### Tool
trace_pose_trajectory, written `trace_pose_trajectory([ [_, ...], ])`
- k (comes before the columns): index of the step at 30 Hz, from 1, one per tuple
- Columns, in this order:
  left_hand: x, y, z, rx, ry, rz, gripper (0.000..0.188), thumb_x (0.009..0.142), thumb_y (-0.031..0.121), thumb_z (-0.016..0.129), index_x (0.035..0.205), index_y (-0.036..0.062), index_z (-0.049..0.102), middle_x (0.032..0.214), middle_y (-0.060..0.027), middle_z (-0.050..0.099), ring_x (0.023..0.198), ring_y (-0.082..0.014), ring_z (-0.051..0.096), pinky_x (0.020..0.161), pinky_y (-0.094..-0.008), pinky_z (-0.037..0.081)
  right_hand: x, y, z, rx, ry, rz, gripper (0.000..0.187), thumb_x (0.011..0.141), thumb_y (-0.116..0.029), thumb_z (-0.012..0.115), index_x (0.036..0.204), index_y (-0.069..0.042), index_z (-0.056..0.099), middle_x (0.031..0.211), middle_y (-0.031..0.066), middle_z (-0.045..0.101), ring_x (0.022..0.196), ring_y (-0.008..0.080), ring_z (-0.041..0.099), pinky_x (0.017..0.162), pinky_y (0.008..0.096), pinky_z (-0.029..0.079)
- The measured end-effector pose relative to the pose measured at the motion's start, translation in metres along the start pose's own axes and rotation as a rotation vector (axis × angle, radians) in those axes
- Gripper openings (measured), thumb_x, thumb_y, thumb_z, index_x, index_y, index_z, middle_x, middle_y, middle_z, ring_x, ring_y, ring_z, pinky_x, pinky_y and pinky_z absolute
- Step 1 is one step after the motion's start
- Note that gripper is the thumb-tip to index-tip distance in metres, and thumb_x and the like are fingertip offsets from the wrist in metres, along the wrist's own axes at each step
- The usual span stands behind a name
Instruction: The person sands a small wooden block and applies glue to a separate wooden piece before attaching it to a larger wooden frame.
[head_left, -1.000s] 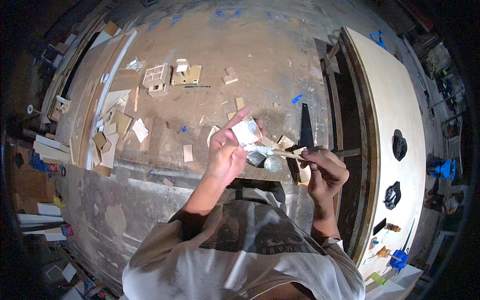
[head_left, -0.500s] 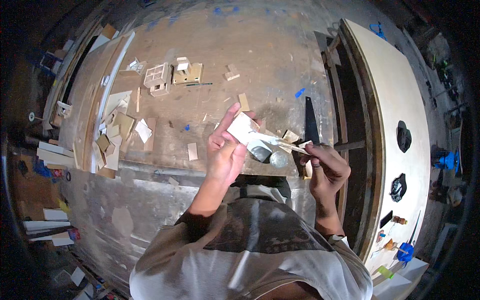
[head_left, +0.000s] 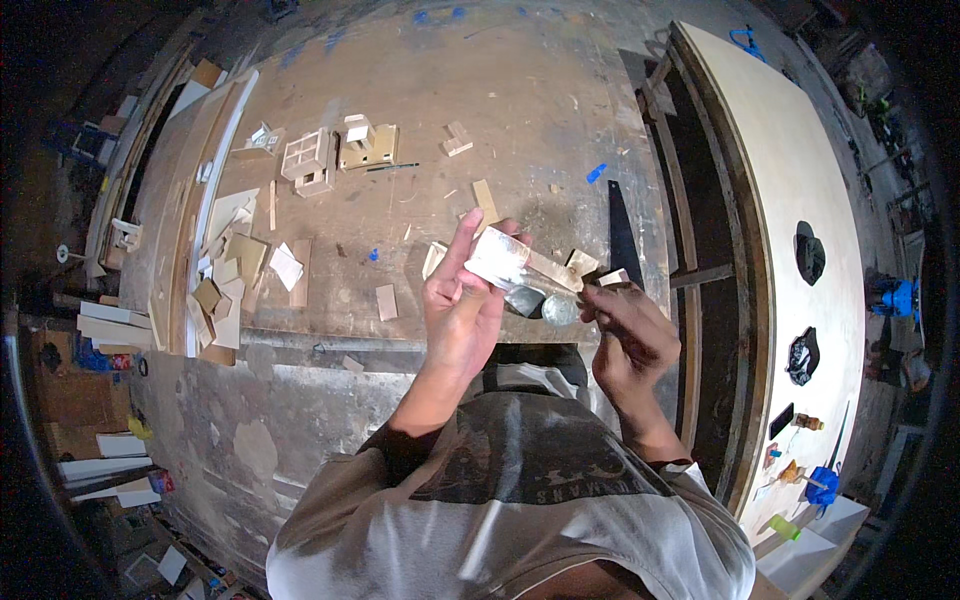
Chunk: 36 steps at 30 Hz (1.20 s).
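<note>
My left hand point(head_left: 462, 310) is closed round a small pale wooden piece point(head_left: 497, 256), holding it up above the workbench by its edges. Its lit face shines brightly. Between the fingertips of my right hand point(head_left: 632, 328) is a thin flat wooden stick point(head_left: 553, 272), whose far end lies against or just beside the piece; I cannot tell which. Under the stick, near the bench's front edge, stand a round clear container point(head_left: 561, 309) and a grey, partly hidden one point(head_left: 524, 301). Small wooden offcuts point(head_left: 581, 263) lie behind them.
A black saw blade point(head_left: 621, 235) lies to the right. Small wooden models point(head_left: 309, 160) stand at the back left of the workbench point(head_left: 530, 110). Offcuts point(head_left: 225, 280) are heaped at left. Beyond a dark gap on the right is a long pale board point(head_left: 765, 150) with black cut-out shapes.
My right hand has moved left, bringing the stick closer to the wooden piece. The piece has shifted slightly right in my left hand's grip. The whole view has tilted a little.
</note>
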<state>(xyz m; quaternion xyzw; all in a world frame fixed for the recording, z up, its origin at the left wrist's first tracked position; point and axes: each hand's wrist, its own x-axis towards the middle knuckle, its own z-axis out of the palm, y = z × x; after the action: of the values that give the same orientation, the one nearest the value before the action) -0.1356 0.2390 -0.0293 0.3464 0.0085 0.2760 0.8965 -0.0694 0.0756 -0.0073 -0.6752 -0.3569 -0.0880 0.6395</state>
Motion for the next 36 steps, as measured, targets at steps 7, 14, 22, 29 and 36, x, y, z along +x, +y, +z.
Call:
trace_pose_trajectory([
  [7,-0.002,-0.004,0.001,-0.043,-0.01,0.002,0.061,0.089,0.006,0.063,0.142,-0.0026,0.035,0.136,-0.0188,0.049,0.122,-0.0343,0.053,0.102,-0.0429,0.047,0.004,0.0,-0.004,-0.028,0.082,0.034,0.041,0.068,0.015,0.046,0.098,0.003,0.071,0.084,0.015,0.07,0.073,0.0201,0.066,0.07,0.0277,0.051],
  [14,-0.003,-0.005,0.001,-0.084,0.032,-0.041,0.065,0.088,0.012,0.066,0.143,-0.0022,0.034,0.134,-0.0188,0.051,0.122,-0.034,0.053,0.105,-0.0432,0.044,0.008,-0.002,0.001,-0.035,0.068,0.076,0.033,0.077,0.015,0.048,0.099,0.004,0.071,0.081,0.0126,0.068,0.069,0.0161,0.063,0.064,0.0254,0.049],
  [22,0.001,-0.001,0.006,0.083,0.054,-0.021,0.066,0.092,0.03,0.06,0.145,0.0008,0.033,0.136,-0.0208,0.049,0.122,-0.0349,0.052,0.107,-0.0456,0.04,0.003,0.004,-0.014,-0.058,0.004,0.033,0.034,0.077,0.017,0.044,0.099,0.008,0.069,0.084,0.0127,0.066,0.072,0.0142,0.063,0.066,0.0243,0.05],
  [29,0.005,-0.005,0.002,0.036,0.01,0.0,0.065,0.093,0.03,0.058,0.145,0.0004,0.033,0.135,-0.0219,0.05,0.122,-0.0341,0.053,0.108,-0.0476,0.039,0.008,0.002,-0.022,-0.036,0.086,0.08,0.038,0.068,0.015,0.049,0.097,0.004,0.072,0.083,0.0139,0.07,0.071,0.0194,0.065,0.067,0.0274,0.051],
  [36,0.01,-0.004,-0.001,-0.061,0.009,-0.066,0.065,0.093,0.031,0.059,0.144,-0.0008,0.034,0.133,-0.0238,0.051,0.121,-0.0329,0.054,0.109,-0.0472,0.038,0.015,0.007,-0.023,-0.032,0.027,0.112,0.037,0.068,0.016,0.049,0.095,0.005,0.072,0.081,0.0152,0.069,0.071,0.0187,0.065,0.066,0.0264,0.05],
])
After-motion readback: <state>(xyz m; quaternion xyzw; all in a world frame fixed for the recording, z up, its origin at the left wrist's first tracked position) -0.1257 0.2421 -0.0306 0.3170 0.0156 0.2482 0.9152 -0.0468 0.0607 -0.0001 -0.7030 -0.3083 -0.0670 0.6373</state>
